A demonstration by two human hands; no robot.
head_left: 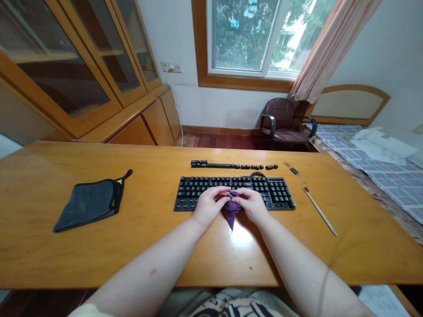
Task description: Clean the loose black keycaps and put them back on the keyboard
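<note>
Both of my hands meet over the front middle of a black keyboard (280,193). My left hand (209,203) and my right hand (253,205) pinch a small purple cloth (230,219), whose pointed end hangs toward me. A small dark piece shows in the cloth between the fingertips; it looks like a keycap, but the fingers cover most of it. Behind the keyboard lies a row of loose black keycaps (247,167), with the long space bar (218,165) among them. Several bare spots without caps show along the keyboard's front row.
At the left lies a folded dark grey cloth (92,201) with a loop. On the right are a small wire keycap puller (294,170) and a thin brush (320,212). All rest on the wooden table (148,246). Beyond it stand an armchair (284,119) and a glass-doored cabinet (95,48).
</note>
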